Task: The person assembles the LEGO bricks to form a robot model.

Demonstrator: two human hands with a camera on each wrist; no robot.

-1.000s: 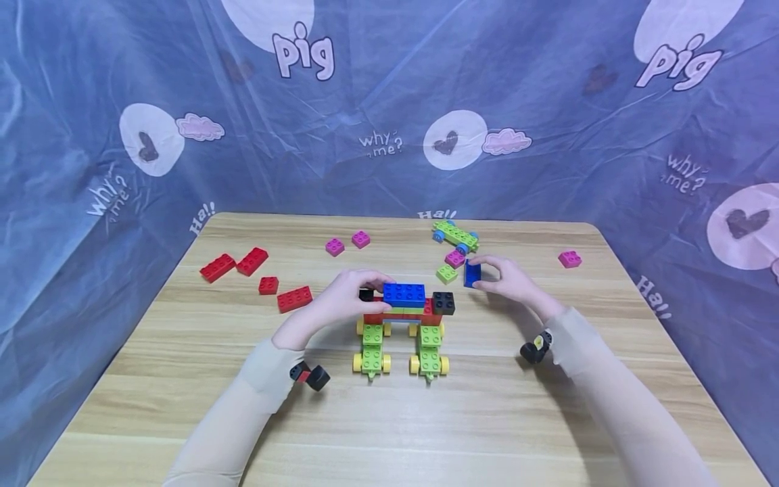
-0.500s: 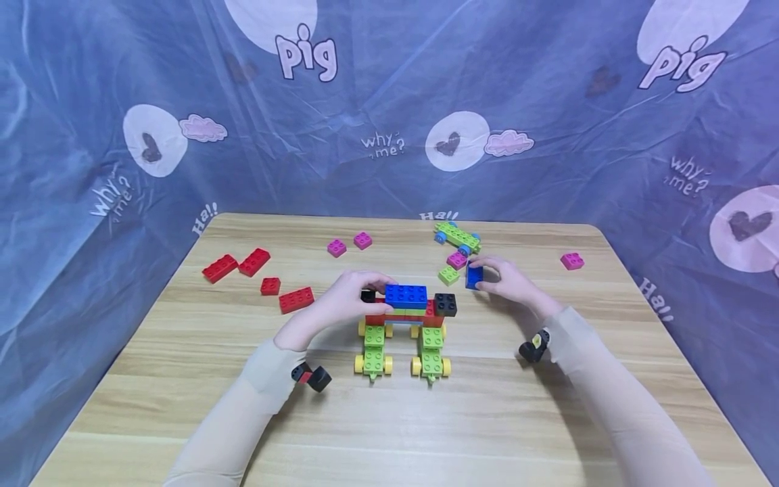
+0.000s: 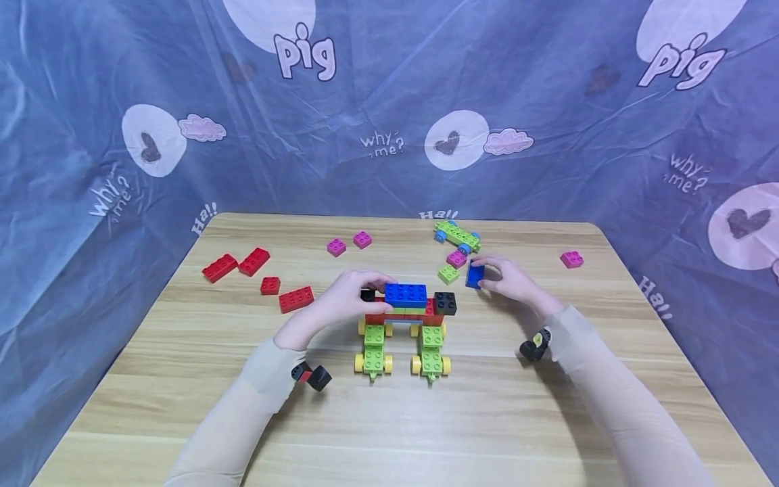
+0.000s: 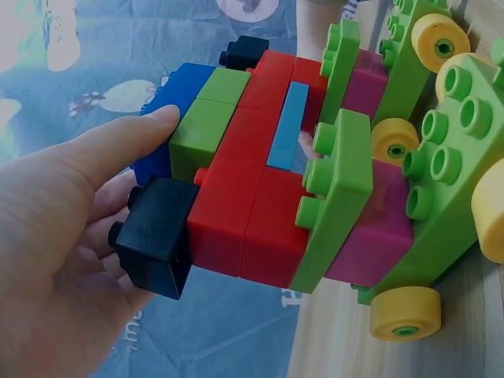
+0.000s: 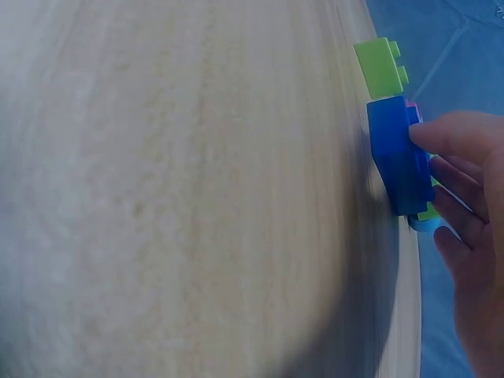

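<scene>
My left hand holds the upper left of a built block figure, thumb on the blue brick at its top. In the left wrist view, a green brick, red bricks and a black end brick make up the body. Magenta bricks join it to green wheeled bases with yellow wheels. To the right of the figure, my right hand pinches another blue brick between thumb and fingers. That brick stands tilted, close to the tabletop.
Beyond the right hand are a green brick, a magenta brick and a green car base with blue wheels. Several red bricks lie at left, two magenta bricks at the back, another magenta brick far right.
The blue brick at my right fingers has changed its tilt slightly. My left hand and the built figure stay as they were.
</scene>
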